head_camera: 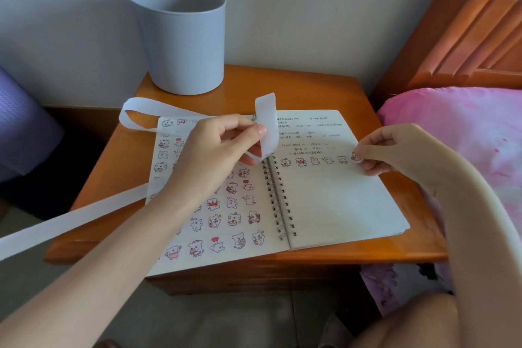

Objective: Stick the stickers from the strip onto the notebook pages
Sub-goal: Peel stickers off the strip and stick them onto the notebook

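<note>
One wooden nightstand carries everything, with pink bedding just beside its right edge. An open spiral notebook covers most of the top, reaching the front edge. Its left page is filled with rows of bear stickers, and its right page has handwriting at the top with a short row of stickers below it. A grey bucket stands upright at the back left corner. The long white strip comes in from past the left edge, crosses the left page and loops behind the notebook's far left corner. It then curls up over the spiral binding. The left hand pinches that curled end between thumb and fingers. The right hand pinches one small sticker at its fingertips, at the right end of the row, near the right page's outer edge. Whether it touches the paper cannot be told.
</note>
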Demonstrator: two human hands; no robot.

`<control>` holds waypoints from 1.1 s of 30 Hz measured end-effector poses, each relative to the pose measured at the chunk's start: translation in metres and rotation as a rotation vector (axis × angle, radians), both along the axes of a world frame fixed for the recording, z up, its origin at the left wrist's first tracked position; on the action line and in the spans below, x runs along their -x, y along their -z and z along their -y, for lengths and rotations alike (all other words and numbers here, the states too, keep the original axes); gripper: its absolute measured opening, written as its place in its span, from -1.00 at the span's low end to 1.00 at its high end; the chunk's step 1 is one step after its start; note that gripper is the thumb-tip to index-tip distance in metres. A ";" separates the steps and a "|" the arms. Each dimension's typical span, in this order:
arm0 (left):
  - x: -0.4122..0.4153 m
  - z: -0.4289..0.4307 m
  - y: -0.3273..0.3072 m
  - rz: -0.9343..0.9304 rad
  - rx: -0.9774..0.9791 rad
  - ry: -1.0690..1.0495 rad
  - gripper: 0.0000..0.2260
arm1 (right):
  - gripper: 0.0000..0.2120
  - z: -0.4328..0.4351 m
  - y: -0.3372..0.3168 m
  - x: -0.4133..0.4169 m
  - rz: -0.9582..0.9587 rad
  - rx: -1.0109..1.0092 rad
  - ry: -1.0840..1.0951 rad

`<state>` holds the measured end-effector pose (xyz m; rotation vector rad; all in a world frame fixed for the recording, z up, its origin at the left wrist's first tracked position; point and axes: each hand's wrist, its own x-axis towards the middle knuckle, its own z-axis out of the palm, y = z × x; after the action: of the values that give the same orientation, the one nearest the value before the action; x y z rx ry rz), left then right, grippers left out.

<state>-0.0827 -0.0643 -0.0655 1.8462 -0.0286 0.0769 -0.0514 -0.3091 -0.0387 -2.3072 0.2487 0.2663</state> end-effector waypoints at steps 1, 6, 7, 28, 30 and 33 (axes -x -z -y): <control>0.000 0.000 0.000 -0.002 0.001 0.001 -0.87 | -0.91 0.000 0.000 0.000 0.001 0.001 0.001; 0.000 0.000 -0.001 -0.001 0.004 0.001 -0.87 | -0.92 -0.001 0.001 0.000 0.015 0.019 -0.001; 0.001 0.001 -0.001 0.000 0.005 0.000 -0.87 | -0.92 -0.001 0.001 0.000 0.017 0.024 -0.004; 0.001 0.001 -0.002 -0.005 0.017 0.003 -0.88 | -0.86 0.000 0.005 0.000 0.063 0.151 -0.028; 0.001 0.000 -0.001 -0.004 0.017 0.003 -0.88 | -0.89 0.000 0.005 0.000 0.039 0.145 -0.027; 0.001 0.000 -0.001 -0.006 0.018 0.003 -0.87 | -0.97 0.004 0.008 -0.001 0.028 0.169 -0.032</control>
<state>-0.0833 -0.0642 -0.0643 1.8282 -0.0264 0.0691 -0.0509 -0.3127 -0.0466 -2.4824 0.2277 0.2373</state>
